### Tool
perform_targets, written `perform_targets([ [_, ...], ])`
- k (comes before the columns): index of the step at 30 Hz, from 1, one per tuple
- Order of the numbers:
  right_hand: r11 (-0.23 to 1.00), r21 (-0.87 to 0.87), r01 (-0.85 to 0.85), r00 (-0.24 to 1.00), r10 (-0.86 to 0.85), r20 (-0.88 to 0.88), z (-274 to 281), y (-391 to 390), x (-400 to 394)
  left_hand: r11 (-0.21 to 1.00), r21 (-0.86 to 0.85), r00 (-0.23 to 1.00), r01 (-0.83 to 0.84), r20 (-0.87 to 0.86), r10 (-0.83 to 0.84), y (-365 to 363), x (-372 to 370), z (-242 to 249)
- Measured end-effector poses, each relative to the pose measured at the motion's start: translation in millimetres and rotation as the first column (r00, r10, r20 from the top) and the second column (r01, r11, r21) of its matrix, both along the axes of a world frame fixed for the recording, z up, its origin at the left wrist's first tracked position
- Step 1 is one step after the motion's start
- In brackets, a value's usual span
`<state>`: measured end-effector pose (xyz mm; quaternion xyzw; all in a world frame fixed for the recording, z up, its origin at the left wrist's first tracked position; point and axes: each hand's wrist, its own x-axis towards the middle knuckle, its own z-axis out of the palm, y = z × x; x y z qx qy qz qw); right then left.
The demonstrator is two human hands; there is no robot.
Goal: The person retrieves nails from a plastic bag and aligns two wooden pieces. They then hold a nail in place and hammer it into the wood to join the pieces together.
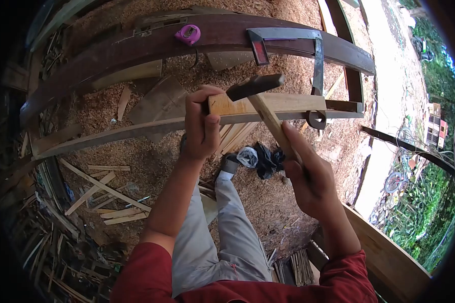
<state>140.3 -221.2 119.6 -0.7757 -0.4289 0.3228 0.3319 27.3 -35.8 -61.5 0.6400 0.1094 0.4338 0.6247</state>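
My left hand (204, 121) is closed round the left end of a pale wooden block (288, 102), which lies along the near rail (136, 130) of a wooden frame. In my right hand (308, 174) is the wooden handle of a hammer (256, 87). The dark hammer head is over the block, just right of my left fingers; whether it touches the wood I cannot tell. A dark metal clamp or holdfast (316, 119) sits at the block's right end.
The dark far beam (101, 58) carries a pink tape measure (188, 34) and a metal square (285, 34). Wood strips (108, 188) and black plastic (269, 160) lie on the shavings-covered floor. A long board (384, 240) stands at lower right.
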Motion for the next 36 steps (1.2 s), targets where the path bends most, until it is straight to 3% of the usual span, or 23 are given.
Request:
perform_targets([
  [4, 0.997, 0.056, -0.054, 0.996, 0.05, 0.071, 0.6, 0.1, -7.9, 1.0, 0.028, 1.0, -0.007, 0.016, 0.007, -2.8, -4.9, -1.0],
  [7, 0.995, -0.033, -0.098, 0.992, 0.1, 0.072, -0.5, -2.9, -13.8, 0.997, 0.054, 0.999, -0.047, 0.016, 0.046, -3.9, -8.6, -0.3],
  [10, 0.994, 0.093, -0.058, 0.994, 0.049, 0.094, -2.6, -0.4, -18.4, 0.997, 0.058, 0.997, -0.051, -0.051, 0.054, -6.3, -15.9, -0.4],
  [12, 0.995, 0.003, -0.098, 0.992, 0.098, 0.085, -0.9, -0.8, -17.4, 0.996, 0.071, 0.997, -0.05, -0.055, 0.054, -8.1, -17.5, 1.4],
  [16, 0.995, 0.063, -0.072, 0.991, 0.064, 0.12, 1.0, 2.9, -19.5, 0.998, 0.062, 0.995, -0.024, -0.092, 0.03, -14.9, -21.4, 0.8],
  [19, 0.987, -0.087, -0.132, 0.984, 0.141, 0.112, 6.8, 2.3, -18.2, 0.989, 0.109, 0.995, -0.101, 0.016, 0.1, -13.8, -11.6, 4.0],
  [21, 0.997, 0.034, -0.07, 0.993, 0.066, 0.102, 2.4, -1.2, -21.3, 0.99, 0.104, 0.995, -0.09, -0.025, 0.093, -15.2, -15.2, 0.9],
  [23, 0.996, 0.016, -0.085, 0.989, 0.082, 0.126, -1.2, -2.8, -22.5, 0.992, 0.098, 0.994, -0.077, -0.068, 0.084, -16.3, -16.3, -1.0],
  [25, 0.996, -0.002, -0.091, 0.984, 0.09, 0.153, -2.6, -4.9, -22.9, 0.986, 0.135, 0.995, -0.094, 0.035, 0.09, -15.5, -9.3, 4.1],
  [31, 0.992, 0.109, -0.067, 0.983, 0.047, 0.179, -1.7, -7.9, -20.8, 0.993, 0.098, 0.997, -0.072, 0.011, 0.071, -20.9, -8.4, 1.4],
  [34, 0.993, -0.041, -0.11, 0.981, 0.115, 0.159, -5.8, -10.5, -18.9, 0.976, 0.184, 0.993, -0.118, 0.007, 0.119, -19.8, -4.8, 5.2],
  [36, 0.984, 0.171, -0.042, 0.981, 0.008, 0.196, -8.1, -8.9, -20.6, 0.983, 0.158, 0.995, -0.098, 0.016, 0.097, -19.8, -5.0, 4.0],
])
